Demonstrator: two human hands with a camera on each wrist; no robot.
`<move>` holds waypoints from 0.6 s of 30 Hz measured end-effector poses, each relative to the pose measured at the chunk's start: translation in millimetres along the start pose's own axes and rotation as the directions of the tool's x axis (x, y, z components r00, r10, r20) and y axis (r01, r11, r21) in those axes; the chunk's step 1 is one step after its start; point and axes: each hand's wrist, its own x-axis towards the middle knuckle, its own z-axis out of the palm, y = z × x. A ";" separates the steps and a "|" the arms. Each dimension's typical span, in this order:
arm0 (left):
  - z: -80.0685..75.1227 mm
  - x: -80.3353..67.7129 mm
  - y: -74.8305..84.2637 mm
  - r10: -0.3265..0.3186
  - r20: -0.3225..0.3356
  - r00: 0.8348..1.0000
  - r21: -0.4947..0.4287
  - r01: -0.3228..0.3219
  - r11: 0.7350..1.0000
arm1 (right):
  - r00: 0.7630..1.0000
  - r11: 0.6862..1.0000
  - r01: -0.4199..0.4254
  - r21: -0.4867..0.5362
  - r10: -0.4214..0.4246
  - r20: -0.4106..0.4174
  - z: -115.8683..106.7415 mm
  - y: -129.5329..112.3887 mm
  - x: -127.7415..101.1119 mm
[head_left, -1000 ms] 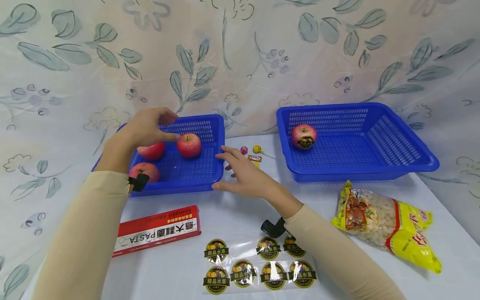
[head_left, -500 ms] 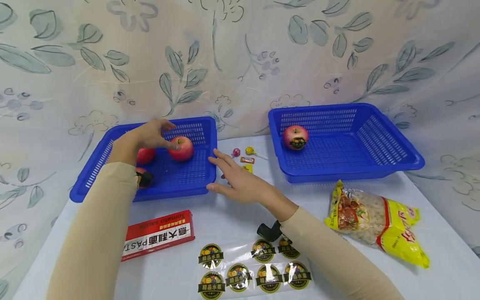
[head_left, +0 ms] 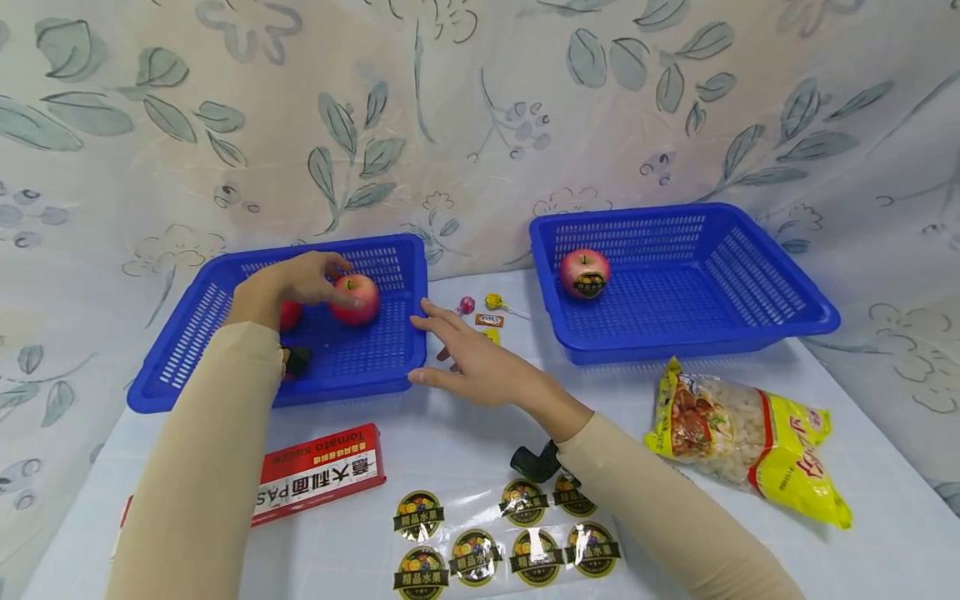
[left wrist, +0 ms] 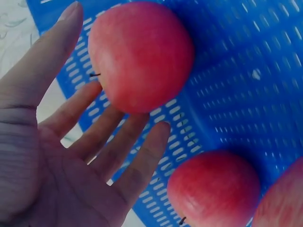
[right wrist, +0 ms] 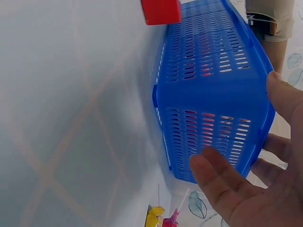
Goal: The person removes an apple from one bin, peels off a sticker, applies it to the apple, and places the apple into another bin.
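Apple (left wrist: 142, 56) in blue basket (head_left: 352, 385), just beside unclenched left hand (head_left: 292, 279), relaxed right hand (head_left: 487, 362) near basket.

From your head you look forward and down across the counter (head_left: 450, 442), far enough back to take in the left basket (head_left: 375, 358) and the right basket (head_left: 675, 300). Your left wrist view sits close, peering past your left hand (left wrist: 80, 161) onto apples (left wrist: 142, 56). Your right wrist view, turned sideways, faces an outer wall (right wrist: 203, 97) from near, past your right hand (right wrist: 277, 196). All three share the left basket.
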 end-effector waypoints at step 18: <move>-1.1 -4.8 5.3 -0.002 -0.127 0.992 0.106 0.016 0.994 | 1.000 1.000 0.000 -0.025 0.000 -0.021 -0.3 1.7 1.0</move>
